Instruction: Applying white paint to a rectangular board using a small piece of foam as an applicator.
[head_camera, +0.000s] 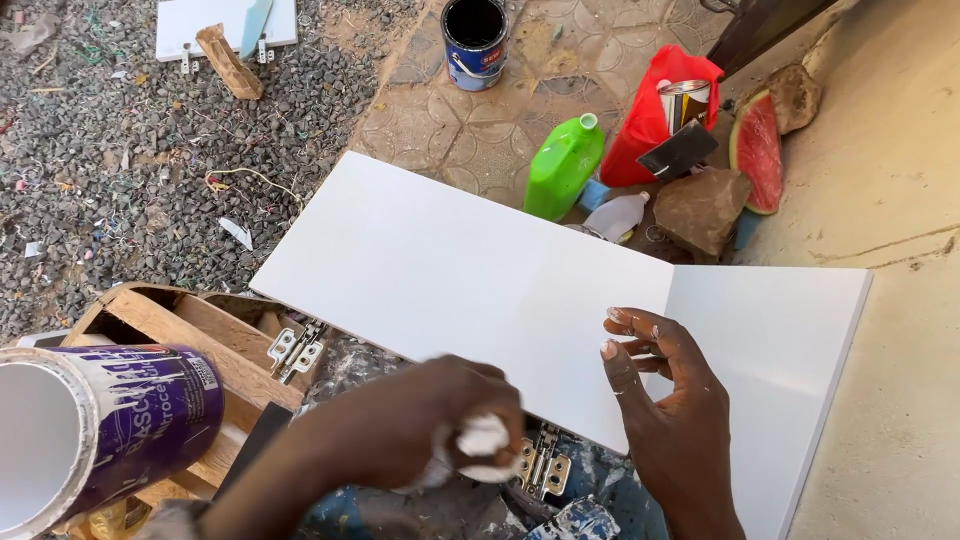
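White panel (470, 270): lying flat across a wooden crate (170, 325), hinges (540, 465) along its near edge. Our left hand (430, 430) is closed around a white rag (480, 440); our right hand (665, 390) rests spread on the panel. We judge it stiff, smooth and slippery, best held by its long edges.

A panel (450, 270) lies in the middle, with hinges (297, 350) along its near edge. Left of it sits a crate (190, 330), a can (90, 430) on its near side. Behind the panel stand a jug (563, 165), a bag (650, 115) and a tin (474, 40).
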